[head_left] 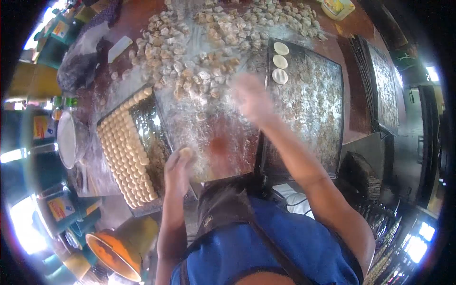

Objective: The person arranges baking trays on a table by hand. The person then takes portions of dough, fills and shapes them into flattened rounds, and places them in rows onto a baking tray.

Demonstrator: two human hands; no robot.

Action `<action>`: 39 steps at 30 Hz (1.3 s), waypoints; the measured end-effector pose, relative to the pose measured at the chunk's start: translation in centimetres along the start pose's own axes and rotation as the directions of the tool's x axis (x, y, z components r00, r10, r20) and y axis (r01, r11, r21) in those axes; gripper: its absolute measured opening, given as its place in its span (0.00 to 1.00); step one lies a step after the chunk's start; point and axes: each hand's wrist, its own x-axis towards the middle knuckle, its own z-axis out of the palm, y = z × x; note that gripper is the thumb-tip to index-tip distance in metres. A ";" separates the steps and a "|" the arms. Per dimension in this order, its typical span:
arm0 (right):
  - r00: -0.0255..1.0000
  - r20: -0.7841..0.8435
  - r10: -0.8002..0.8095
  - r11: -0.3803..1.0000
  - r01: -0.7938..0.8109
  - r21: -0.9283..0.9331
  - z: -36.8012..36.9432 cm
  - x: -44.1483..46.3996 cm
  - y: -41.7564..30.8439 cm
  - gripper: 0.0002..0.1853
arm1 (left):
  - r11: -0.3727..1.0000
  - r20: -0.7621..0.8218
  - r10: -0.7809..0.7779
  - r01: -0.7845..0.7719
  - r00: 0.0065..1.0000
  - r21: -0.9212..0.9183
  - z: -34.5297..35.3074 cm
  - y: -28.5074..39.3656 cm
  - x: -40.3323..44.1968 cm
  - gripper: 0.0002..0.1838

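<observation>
My left hand (176, 172) is low in the middle, beside the right edge of the left tray (159, 152). Its fingers are closed on a pale dough piece (187, 153). Small round dough balls (124, 152) fill much of that tray in tight rows. My right hand (252, 99) is stretched forward over the floured table, left of the right tray (308, 118). Motion smears its fingers, so I cannot make out their shape or anything in them. Three flat dough rounds (280, 61) lie in a column at the right tray's far left corner.
Floury brownish lumps (204, 71) are heaped across the far table. A yellowish tub (338, 7) stands at the far right edge, a white scraper-like piece (119, 49) at the left. More dark trays (380, 85) lean at right. An orange-rimmed bucket (114, 256) is below left.
</observation>
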 end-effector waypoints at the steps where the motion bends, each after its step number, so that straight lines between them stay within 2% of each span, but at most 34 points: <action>1: 0.936 0.345 -0.073 0.982 0.008 0.187 0.9 1.1 -2.7 0.07 | 0.962 -0.139 -0.131 0.160 0.982 0.223 2.4 0.5 0.0 0.17; 2: 0.918 0.382 -0.103 0.986 0.042 0.164 6.2 0.7 -3.4 0.07 | 0.961 -0.114 -0.119 0.144 0.986 0.235 2.7 0.3 0.4 0.17; 3: 0.900 0.418 -0.124 0.988 0.074 0.134 10.9 -0.1 -3.2 0.06 | 0.920 -0.052 -0.179 0.186 0.982 0.344 2.6 -0.4 1.0 0.20; 4: 0.913 0.395 -0.103 0.992 0.065 0.109 9.8 -0.1 -4.7 0.06 | 0.866 0.004 -0.242 0.214 0.970 0.452 2.5 -0.8 1.5 0.22; 5: 0.908 0.418 -0.008 0.983 -0.069 0.169 8.6 -0.1 -6.4 0.08 | 0.801 0.050 -0.302 0.225 0.952 0.554 2.1 -0.8 2.0 0.25; 6: 0.891 0.447 0.074 0.955 -0.193 0.226 6.8 -0.2 -8.5 0.09 | 0.808 0.081 -0.286 0.195 0.955 0.555 1.8 -0.1 2.1 0.25; 7: 0.897 0.434 0.086 0.959 -0.192 0.207 4.6 -1.3 -11.5 0.09 | 0.915 0.004 -0.181 0.167 0.984 0.368 1.2 0.7 1.7 0.23; 8: 0.943 0.298 0.146 0.943 -0.224 0.248 2.3 -3.0 -14.9 0.08 | 0.980 -0.092 -0.100 0.114 0.991 0.163 0.6 1.3 1.3 0.22; 9: 0.967 0.153 0.205 0.926 -0.242 0.289 1.1 -3.9 -16.9 0.08 | 0.983 -0.065 -0.094 0.103 0.993 0.152 0.1 1.7 1.1 0.22; 10: 0.966 0.141 0.217 0.931 -0.248 0.268 2.0 -4.5 -17.3 0.08 | 0.988 0.010 -0.076 0.074 0.997 0.137 -0.5 2.1 0.9 0.19; 12: 0.908 0.379 0.179 0.980 -0.200 0.016 5.4 -6.5 -17.0 0.13 | 0.993 0.151 -0.049 0.033 0.987 0.110 -2.2 2.4 0.2 0.15; 13: 0.908 0.373 0.192 0.978 -0.208 0.001 5.8 -7.4 -17.2 0.13 | 0.997 0.181 -0.026 0.013 0.983 0.072 -2.9 2.4 0.5 0.18; 14: 0.958 0.186 0.220 0.946 -0.255 0.198 5.6 -8.1 -17.1 0.16 | 0.998 0.198 -0.020 0.008 0.980 0.064 -3.4 2.3 0.5 0.18; 16: 0.959 -0.009 0.282 0.886 -0.257 0.387 4.9 -9.3 -17.3 0.20 | 0.944 0.240 -0.018 -0.063 0.971 0.323 -2.7 4.5 -2.2 0.15; 17: 0.913 0.243 0.327 0.712 -0.407 0.572 4.3 -9.4 -17.0 0.23 | 0.959 0.435 0.024 -0.144 0.900 0.245 -2.7 4.6 -2.8 0.17; 18: 0.825 0.485 0.290 0.482 -0.564 0.671 4.0 -9.5 -16.9 0.26 | 0.960 0.445 0.024 -0.146 0.895 0.240 -3.0 4.1 -2.6 0.17; 19: 0.818 0.405 0.409 0.625 -0.575 0.529 3.2 -9.5 -17.6 0.22 | 0.973 0.495 0.023 -0.133 0.869 0.188 -3.1 3.3 -2.0 0.19; 20: 0.817 0.400 0.415 0.629 -0.575 0.523 2.8 -9.6 -18.2 0.22 | 0.984 0.542 0.027 -0.119 0.840 0.135 -3.1 2.6 -1.3 0.20; 21: 0.902 0.172 0.395 0.817 -0.431 0.384 2.9 -10.2 -18.8 0.19 | 0.931 0.525 0.015 -0.203 0.851 0.302 -2.1 4.2 -2.4 0.20; 22: 0.952 -0.040 0.304 0.938 -0.292 0.184 3.3 -11.1 -19.5 0.16 | 0.934 0.526 0.010 -0.195 0.850 0.298 -2.3 3.0 -1.1 0.20; 24: 0.948 -0.188 0.257 0.951 -0.214 0.221 5.2 -12.0 -18.7 0.17 | 0.967 0.395 0.008 -0.108 0.919 0.231 -2.9 -0.2 2.8 0.16; 25: 0.949 -0.085 0.303 0.898 -0.255 0.358 6.2 -12.1 -17.3 0.17 | 0.899 0.322 0.024 -0.161 0.946 0.407 -1.5 1.1 1.4 0.20; 26: 0.943 0.027 0.331 0.822 -0.302 0.483 7.2 -12.2 -15.8 0.18 | 0.900 0.311 0.023 -0.155 0.950 0.407 -0.5 1.1 0.0 0.20; 27: 0.934 0.073 0.349 0.894 -0.355 0.272 3.7 -11.4 -16.8 0.15 | 0.611 0.431 0.169 -0.437 0.887 0.660 0.4 0.7 -1.1 0.23; 28: 0.938 0.092 0.333 0.895 -0.346 0.282 3.0 -10.7 -16.0 0.15 | 0.183 0.574 0.230 -0.615 0.786 0.767 0.6 0.3 -1.5 0.25; 29: 0.892 0.186 0.411 0.845 -0.450 0.289 2.9 -10.4 -15.3 0.13 | 0.186 0.601 0.368 -0.690 0.709 0.700 -0.2 -3.4 0.6 0.27; 30: 0.873 0.248 0.421 0.762 -0.488 0.426 4.0 -10.6 -13.6 0.11 | 0.191 0.571 0.364 -0.659 0.736 0.728 0.2 -2.9 0.8 0.27; 31: 0.850 0.308 0.428 0.653 -0.526 0.544 4.6 -10.6 -12.5 0.11 | 0.135 0.562 0.215 -0.594 0.799 0.793 1.0 -1.4 1.4 0.24; 32: 0.848 0.334 0.410 0.638 -0.529 0.560 5.0 -11.0 -11.1 0.11 | 0.066 0.533 0.058 -0.536 0.844 0.842 1.4 -0.6 1.9 0.22; 34: 0.959 0.212 0.190 0.877 -0.262 0.403 3.8 -11.2 -9.8 0.11 | 0.178 0.577 0.292 -0.636 0.763 0.751 1.0 -2.0 2.7 0.16; 35: 0.987 0.107 0.122 0.940 -0.149 0.308 3.9 -11.2 -9.1 0.12 | 0.159 0.523 0.211 -0.557 0.826 0.815 1.8 -2.8 3.0 0.16; 36: 0.985 0.130 0.118 0.931 -0.155 0.331 4.9 -11.5 -7.8 0.12 | 0.126 0.462 0.139 -0.478 0.876 0.869 2.7 -3.0 3.1 0.15; 37: 0.983 0.153 0.101 0.921 -0.151 0.359 6.2 -11.6 -6.4 0.13 | 0.121 0.438 0.130 -0.452 0.890 0.883 2.8 -4.0 3.1 0.15; 39: 0.979 0.190 0.071 0.904 -0.144 0.403 7.2 -11.2 -5.0 0.14 | 0.287 0.342 0.512 -0.532 0.788 0.797 2.6 -6.3 3.1 0.14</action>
